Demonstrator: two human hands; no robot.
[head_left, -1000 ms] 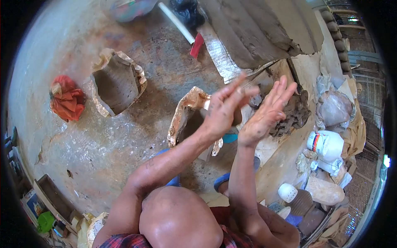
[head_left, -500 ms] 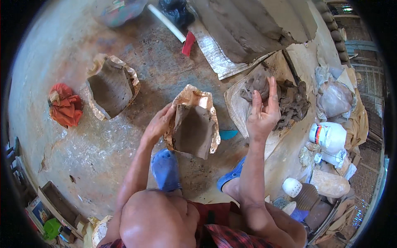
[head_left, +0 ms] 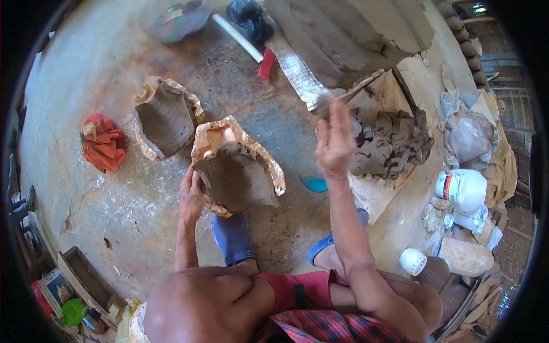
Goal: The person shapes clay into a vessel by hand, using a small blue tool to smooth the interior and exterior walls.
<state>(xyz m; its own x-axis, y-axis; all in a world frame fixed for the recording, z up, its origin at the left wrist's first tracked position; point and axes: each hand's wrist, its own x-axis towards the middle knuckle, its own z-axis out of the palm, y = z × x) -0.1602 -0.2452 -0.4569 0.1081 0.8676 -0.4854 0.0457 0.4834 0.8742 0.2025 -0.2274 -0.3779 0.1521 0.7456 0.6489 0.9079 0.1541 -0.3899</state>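
My left hand (head_left: 190, 194) grips the left side of a pale, rough-walled mould (head_left: 273, 174), lined with grey clay (head_left: 231, 180). My right hand (head_left: 334, 143) is raised to the right of this mould, its fingers on a blurred lump of grey clay (head_left: 323, 107). A heap of torn dark clay (head_left: 394, 143) lies just right of that hand on a worn sheet (head_left: 377, 194). A second clay-lined mould (head_left: 166, 123) stands just behind and left of the first.
An orange cloth bundle (head_left: 104, 146) lies left; a turquoise scraper (head_left: 313, 183) is near the right hand. Behind are a white pipe (head_left: 234, 35), a red piece (head_left: 266, 64), a black bag (head_left: 250, 22) and clay slabs (head_left: 337, 34). Containers (head_left: 460, 188) and bags (head_left: 469, 134) crowd the right edge.
My hands have separated; the left has taken hold of the near mould, which has moved left towards the other one. The right hand, with the clay lump, has moved left from over the heap.
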